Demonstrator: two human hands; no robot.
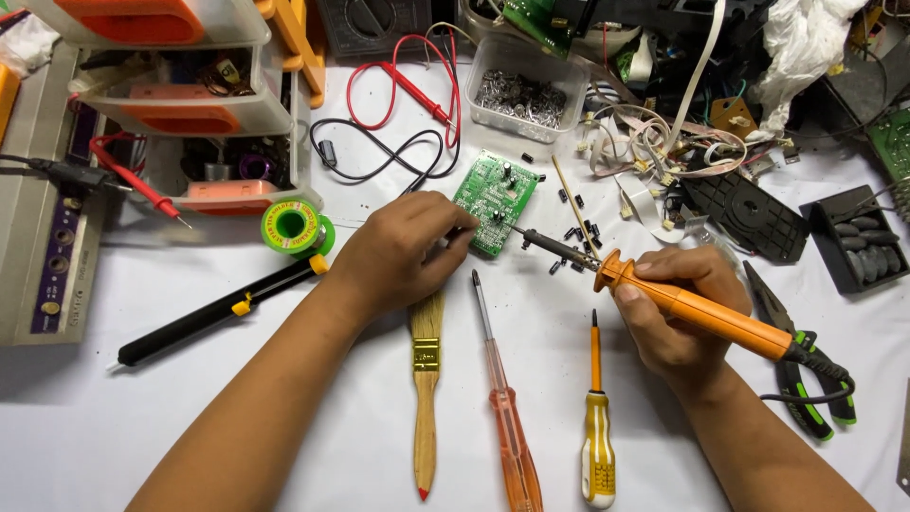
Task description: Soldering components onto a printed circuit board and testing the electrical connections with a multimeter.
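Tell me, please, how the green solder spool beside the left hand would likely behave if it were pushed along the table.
The solder spool seems tilted on its round rim, so a push would probably roll it or tip it flat. It looks small, yet wound metal wire suggests it is heavy for its size. The black desoldering pump lies just below it and might stop it.

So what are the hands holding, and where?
The right hand grips the soldering iron by its orange handle. The left hand rests at the circuit board; what it pinches can't be told.
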